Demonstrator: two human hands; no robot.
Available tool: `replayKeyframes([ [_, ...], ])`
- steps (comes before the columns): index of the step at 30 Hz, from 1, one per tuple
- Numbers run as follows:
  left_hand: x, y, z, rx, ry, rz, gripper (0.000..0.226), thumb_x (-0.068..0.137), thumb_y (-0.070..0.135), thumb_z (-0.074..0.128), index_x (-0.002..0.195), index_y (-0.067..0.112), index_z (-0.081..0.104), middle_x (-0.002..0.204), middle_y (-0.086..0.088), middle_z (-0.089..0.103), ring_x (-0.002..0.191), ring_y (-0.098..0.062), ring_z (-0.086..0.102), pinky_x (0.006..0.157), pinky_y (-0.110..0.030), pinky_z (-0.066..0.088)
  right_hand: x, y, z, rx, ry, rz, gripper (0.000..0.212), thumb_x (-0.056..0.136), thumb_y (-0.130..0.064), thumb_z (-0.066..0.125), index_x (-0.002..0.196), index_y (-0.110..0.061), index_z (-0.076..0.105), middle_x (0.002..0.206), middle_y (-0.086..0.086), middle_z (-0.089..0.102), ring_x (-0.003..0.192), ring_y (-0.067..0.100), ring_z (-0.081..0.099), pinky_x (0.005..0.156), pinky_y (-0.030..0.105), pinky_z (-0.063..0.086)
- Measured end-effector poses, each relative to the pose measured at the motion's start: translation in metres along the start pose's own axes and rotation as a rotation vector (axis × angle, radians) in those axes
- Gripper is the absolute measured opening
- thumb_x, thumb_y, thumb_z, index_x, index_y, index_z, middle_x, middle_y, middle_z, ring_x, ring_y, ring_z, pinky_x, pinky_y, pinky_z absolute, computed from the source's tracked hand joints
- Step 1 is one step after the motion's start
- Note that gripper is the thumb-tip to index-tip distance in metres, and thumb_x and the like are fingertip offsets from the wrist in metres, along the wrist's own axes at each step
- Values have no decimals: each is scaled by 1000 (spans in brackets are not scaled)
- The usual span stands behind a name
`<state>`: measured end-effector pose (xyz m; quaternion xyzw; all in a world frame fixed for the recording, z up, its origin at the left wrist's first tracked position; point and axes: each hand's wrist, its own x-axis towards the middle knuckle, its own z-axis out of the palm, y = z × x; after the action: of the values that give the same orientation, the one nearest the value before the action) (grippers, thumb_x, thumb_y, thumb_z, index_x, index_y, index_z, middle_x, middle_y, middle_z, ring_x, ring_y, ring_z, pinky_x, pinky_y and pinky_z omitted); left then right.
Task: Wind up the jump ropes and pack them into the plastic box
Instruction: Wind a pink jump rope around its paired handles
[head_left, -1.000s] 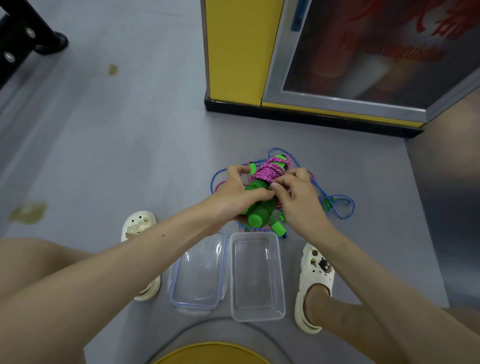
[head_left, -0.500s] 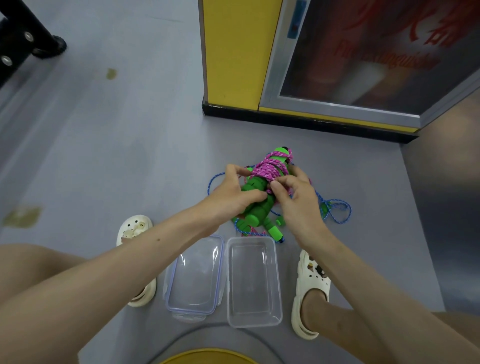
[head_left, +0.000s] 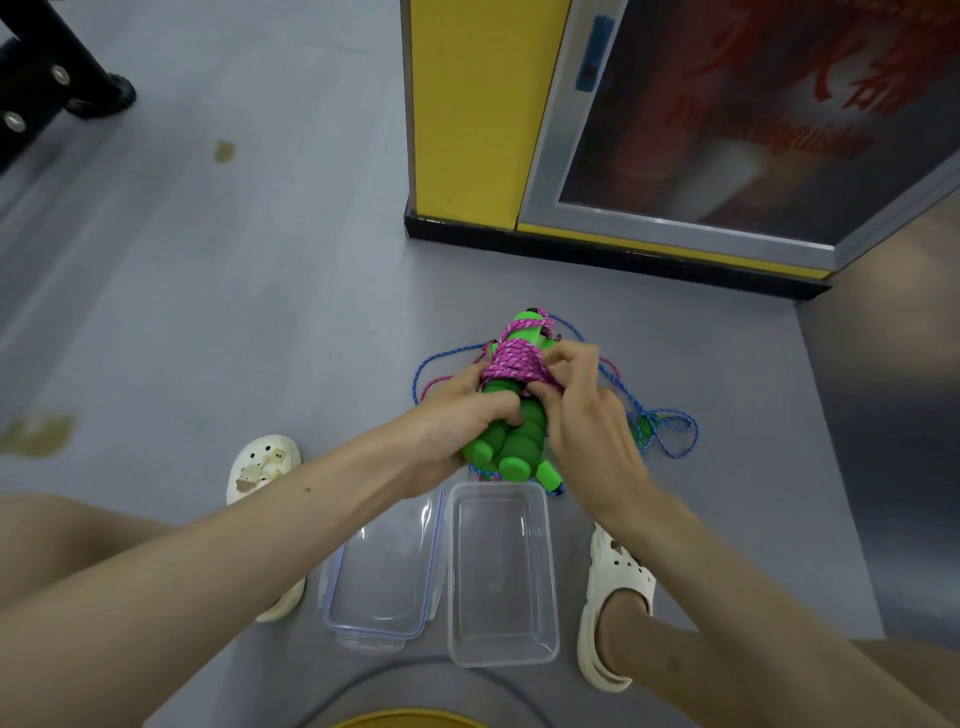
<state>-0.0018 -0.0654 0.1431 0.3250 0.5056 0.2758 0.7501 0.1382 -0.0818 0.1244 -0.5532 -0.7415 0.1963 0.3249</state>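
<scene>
Grey floor (head_left: 260, 312), just beyond the open box (head_left: 501, 571): left hand (head_left: 457, 418) grips the green handles (head_left: 514, 452); right hand (head_left: 587, 415) pinches pink cord (head_left: 511, 364) wound round them; bundle looks light, soft, springy; best held across the wraps.

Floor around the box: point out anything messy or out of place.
Behind the wound pink jump rope, a blue jump rope sprawls unwound on the floor in loose tangled loops. Two yellowish stains mark the floor at left.
</scene>
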Motion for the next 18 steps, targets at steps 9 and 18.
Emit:
replayKeyframes([
  [9,-2,1,-3,29,-29,-45,34,84,-7,46,111,11,56,81,-7,67,74,-21,64,68,-30,53,3,13,-5,-458,-203,-271,29,80,-8,44,106,-22,41,90,5,60,56,22,57,37,32,41],
  [18,-4,-3,-9,179,1,-90,37,79,-3,51,114,6,58,98,-20,66,87,-31,64,81,-42,53,-8,17,-3,-595,-240,-344,46,69,-6,76,94,-22,41,75,-1,57,47,18,49,36,24,28],
])
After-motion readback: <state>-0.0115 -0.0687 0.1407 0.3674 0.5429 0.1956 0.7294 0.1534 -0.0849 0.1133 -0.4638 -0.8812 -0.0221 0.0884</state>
